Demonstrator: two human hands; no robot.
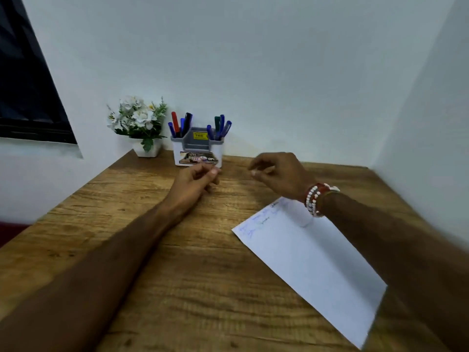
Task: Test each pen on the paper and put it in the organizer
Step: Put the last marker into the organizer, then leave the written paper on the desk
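Grip: my left hand (196,180), right hand (276,174) loose, empty.
Pens (219,128): in far organizer (196,151).
Tip: retreat without bumping it.

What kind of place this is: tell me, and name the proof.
Likely a study or office desk corner: a wooden desk against a white wall, a pen organizer holding pens, scribbled paper.
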